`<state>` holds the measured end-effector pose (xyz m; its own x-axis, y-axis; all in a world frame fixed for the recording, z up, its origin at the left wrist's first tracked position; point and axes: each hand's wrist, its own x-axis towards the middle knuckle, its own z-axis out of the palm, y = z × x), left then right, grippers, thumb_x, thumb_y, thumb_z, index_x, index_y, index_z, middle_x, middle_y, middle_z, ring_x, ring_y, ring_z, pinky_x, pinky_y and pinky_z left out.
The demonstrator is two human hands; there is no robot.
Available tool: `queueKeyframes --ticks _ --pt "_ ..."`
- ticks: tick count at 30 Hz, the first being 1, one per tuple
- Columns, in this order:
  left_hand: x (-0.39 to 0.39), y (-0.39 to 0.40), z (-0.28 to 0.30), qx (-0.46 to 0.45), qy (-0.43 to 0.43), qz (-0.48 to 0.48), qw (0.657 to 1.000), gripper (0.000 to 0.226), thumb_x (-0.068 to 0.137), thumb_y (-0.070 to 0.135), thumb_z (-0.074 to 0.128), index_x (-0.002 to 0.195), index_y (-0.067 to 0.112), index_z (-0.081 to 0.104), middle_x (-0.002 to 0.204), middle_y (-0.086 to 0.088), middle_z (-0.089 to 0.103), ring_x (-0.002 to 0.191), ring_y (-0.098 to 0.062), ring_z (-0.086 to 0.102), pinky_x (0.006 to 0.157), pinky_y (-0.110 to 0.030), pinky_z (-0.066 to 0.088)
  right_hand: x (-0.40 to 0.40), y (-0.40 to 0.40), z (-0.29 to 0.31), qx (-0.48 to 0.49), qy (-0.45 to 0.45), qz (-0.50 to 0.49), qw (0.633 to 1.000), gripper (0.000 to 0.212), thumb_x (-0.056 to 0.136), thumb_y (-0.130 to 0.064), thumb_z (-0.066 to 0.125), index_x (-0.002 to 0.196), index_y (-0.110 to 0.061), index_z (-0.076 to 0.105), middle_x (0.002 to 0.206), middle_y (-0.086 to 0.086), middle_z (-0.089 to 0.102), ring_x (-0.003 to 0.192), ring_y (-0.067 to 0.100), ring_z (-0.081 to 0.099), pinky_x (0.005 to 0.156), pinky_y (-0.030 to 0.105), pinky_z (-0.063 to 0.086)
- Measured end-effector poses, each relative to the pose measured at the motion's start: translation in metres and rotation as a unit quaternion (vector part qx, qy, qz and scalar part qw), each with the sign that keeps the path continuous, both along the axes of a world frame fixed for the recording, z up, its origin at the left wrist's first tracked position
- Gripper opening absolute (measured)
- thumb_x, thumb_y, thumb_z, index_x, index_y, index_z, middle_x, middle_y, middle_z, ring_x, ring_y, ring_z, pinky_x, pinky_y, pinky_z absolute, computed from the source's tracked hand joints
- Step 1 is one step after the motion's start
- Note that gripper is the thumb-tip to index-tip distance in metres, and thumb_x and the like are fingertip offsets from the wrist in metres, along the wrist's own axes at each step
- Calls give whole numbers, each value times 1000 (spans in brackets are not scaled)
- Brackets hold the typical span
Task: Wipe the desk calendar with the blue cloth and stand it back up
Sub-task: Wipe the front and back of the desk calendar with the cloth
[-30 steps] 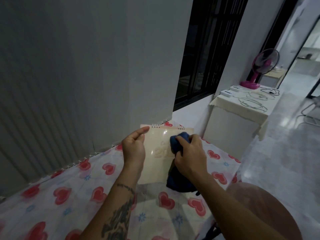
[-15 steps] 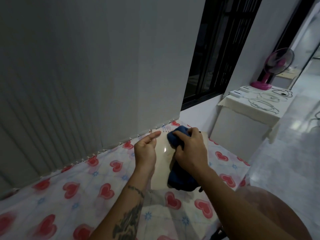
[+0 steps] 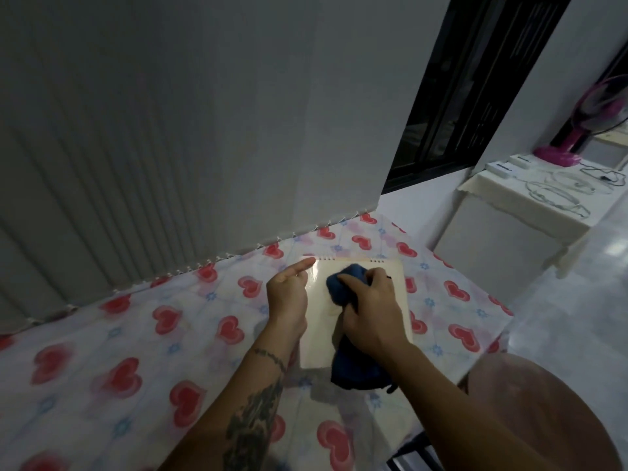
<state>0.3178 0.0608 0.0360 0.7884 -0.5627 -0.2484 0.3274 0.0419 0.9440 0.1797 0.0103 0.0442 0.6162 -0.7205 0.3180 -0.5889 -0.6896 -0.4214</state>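
The cream desk calendar [image 3: 319,338] lies flat on the heart-print tablecloth [image 3: 136,351], its spiral binding at the far edge. My left hand [image 3: 289,297] holds its left side, forefinger stretched toward the top corner. My right hand [image 3: 370,314] grips the blue cloth [image 3: 343,283] and presses it on the upper middle of the page. The rest of the cloth hangs off the calendar's near edge under my wrist.
Grey vertical blinds [image 3: 170,130] hang just behind the table. A dark window [image 3: 469,96] is at the right. A brown round stool [image 3: 543,402] stands at the table's near right. Further right is a small white table [image 3: 530,202] with a pink fan [image 3: 594,124].
The calendar went from tilted up in my hands to lying flat on the table. The cloth hand slid to the upper part of the page.
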Motion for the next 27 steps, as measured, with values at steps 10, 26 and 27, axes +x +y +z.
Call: queueKeyframes --ticks 10,26,27 --pt "16 48 -93 115 93 20 989 46 94 4 47 75 32 77 121 0 59 108 -24 58 100 -39 48 -21 55 -83 158 138 86 974 54 87 -33 53 140 -31 41 111 0 35 106 21 41 92 28 40" --pt "23 72 -112 254 -228 -90 936 27 88 17 54 102 29 73 111 5 71 98 -16 63 83 -34 55 -22 64 -86 146 28 10 989 53 79 -30 61 128 -34 43 106 -8 38 91 16 50 71 33 53" --pt "15 69 -108 221 -206 -126 945 24 89 19 55 100 30 73 107 6 72 97 -15 65 88 -36 55 -23 65 -85 152 8 5 988 52 78 -28 62 125 -34 41 106 -8 39 91 14 50 70 33 53"
